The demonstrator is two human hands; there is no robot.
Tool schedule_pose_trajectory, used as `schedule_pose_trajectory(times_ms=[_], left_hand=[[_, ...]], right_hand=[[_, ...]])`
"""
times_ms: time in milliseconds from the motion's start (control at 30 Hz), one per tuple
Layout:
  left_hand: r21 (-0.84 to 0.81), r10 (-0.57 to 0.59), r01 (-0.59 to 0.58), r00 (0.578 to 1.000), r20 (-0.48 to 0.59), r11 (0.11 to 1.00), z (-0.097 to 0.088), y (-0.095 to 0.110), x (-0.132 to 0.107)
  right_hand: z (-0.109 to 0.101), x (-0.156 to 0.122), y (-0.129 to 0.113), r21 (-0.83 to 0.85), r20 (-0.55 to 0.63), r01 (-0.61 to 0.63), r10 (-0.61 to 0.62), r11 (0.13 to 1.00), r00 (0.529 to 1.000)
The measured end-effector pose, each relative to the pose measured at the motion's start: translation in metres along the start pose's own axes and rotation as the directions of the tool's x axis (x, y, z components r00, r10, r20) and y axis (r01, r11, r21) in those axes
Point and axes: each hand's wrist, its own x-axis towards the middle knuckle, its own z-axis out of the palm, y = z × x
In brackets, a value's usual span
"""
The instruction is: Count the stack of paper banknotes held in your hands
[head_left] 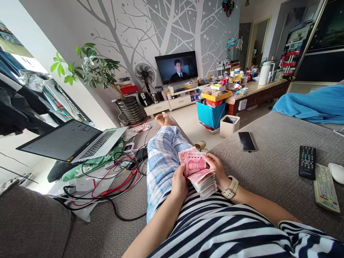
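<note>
A thick stack of banknotes point(205, 182), folded over in the middle, rests above my lap between my two hands. The red face of a 100 note point(194, 164) shows on the upper part. My left hand point(179, 182) is closed on the left edge of the notes, thumb on top. On the other side, my right hand point(217, 168) grips the notes near their upper right, its fingers partly hidden behind them. A pale watch point(231, 188) is on my right wrist.
An open laptop point(80, 143) and tangled cables point(118, 184) lie on the sofa at left. To the right are a phone point(247, 141), two remotes point(307, 162) and a white mouse point(336, 173). A white bin point(229, 127) stands beyond the sofa edge.
</note>
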Motion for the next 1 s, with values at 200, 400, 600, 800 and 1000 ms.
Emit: schedule_pose_trajectory(times_ms=[200, 400, 600, 800, 1000], left_hand=[[0.012, 0.016, -0.016, 1.0, 0.012, 1.0, -0.0013, -0.0006, 0.0008], [0.015, 0.034, -0.034, 0.999, 0.027, 0.999, 0.0027, 0.0036, -0.0027], [0.017, 0.035, -0.036, 0.998, 0.049, 0.999, 0.0011, 0.0028, -0.0015], [0.03, 0.039, -0.04, 0.998, 0.055, 0.999, -0.0003, 0.002, 0.0008], [0.038, 0.05, -0.052, 0.997, 0.054, 0.998, -0.0016, 0.0018, 0.0022]], right_hand=[[0.0001, 0.0005, 0.0016, 0.031, 0.009, -0.004, 0.004, 1.0, 1.0], [0.0007, 0.0001, 0.0003, 0.022, -0.003, 0.002, -0.002, 1.0, 1.0], [0.0003, 0.001, -0.0021, -0.013, -0.002, 0.003, -0.003, 1.0, 1.0], [0.0011, 0.0013, -0.0039, -0.003, -0.006, -0.008, 0.008, 1.0, 1.0], [0.0017, 0.0008, -0.005, 0.007, 0.001, 0.0, 0.0, 1.0, 1.0]])
